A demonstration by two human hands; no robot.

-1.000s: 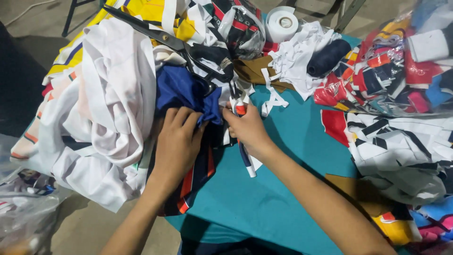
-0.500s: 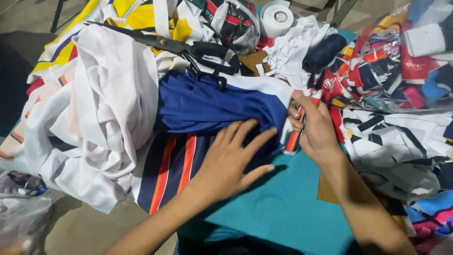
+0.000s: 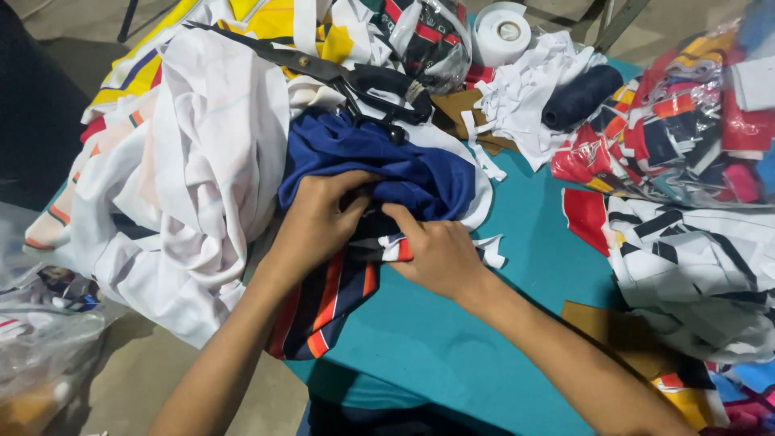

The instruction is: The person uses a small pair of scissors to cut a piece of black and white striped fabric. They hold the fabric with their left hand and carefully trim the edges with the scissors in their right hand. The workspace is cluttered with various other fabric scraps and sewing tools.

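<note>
Both hands are working on a blue cloth [image 3: 379, 165] that is lying bunched on top of a striped navy, orange and white piece [image 3: 323, 303] near the middle of the teal desk [image 3: 452, 347]. The left hand [image 3: 319, 222] is closing its grip on the lower edge of the blue cloth, fingers curled into the folds. The right hand [image 3: 436, 254] is pinching the fabric just beside it, fingers together on the cloth. Black scissors [image 3: 355, 81] are lying just above the blue cloth. A white pile of fabric [image 3: 194, 178] is sitting to the left, and a roll of white tape [image 3: 502, 32] and a dark thread spool [image 3: 580, 97] are resting further back.
</note>
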